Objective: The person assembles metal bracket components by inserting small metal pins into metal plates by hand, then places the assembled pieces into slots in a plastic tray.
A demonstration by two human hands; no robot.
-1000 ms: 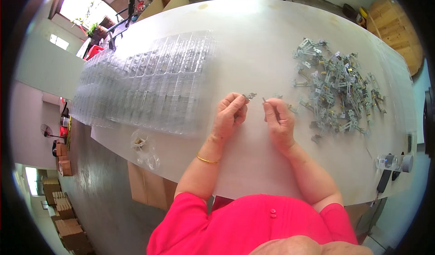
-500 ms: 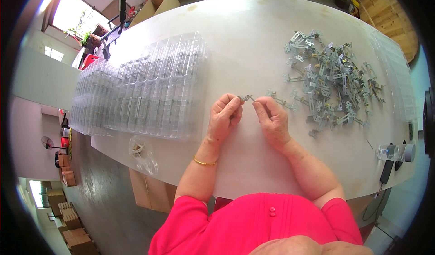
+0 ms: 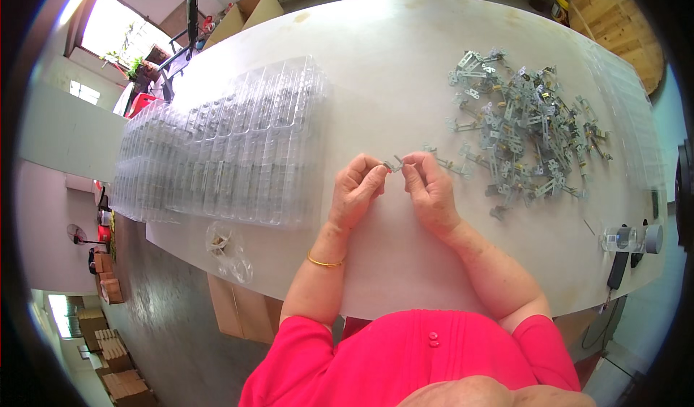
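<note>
Both hands meet over the middle of the table, pinching one small metal bracket between them. My left hand grips its left end with thumb and forefinger; a gold bangle circles that wrist. My right hand has thumb and fingertips closed on the right end. The fingers cover most of the part, so its exact shape is hidden. Just right of my right hand lies a loose heap of similar metal brackets, some with brass-coloured pieces.
Stacked clear plastic trays with metal parts fill the table's left side. A clear plastic bag lies near the front left edge. More clear trays stand at the far right, with a clear bottle nearer. A cardboard box sits below the table.
The bracket between my fingers has turned slightly and sits a little lower in the picture. My right hand has shifted slightly left.
</note>
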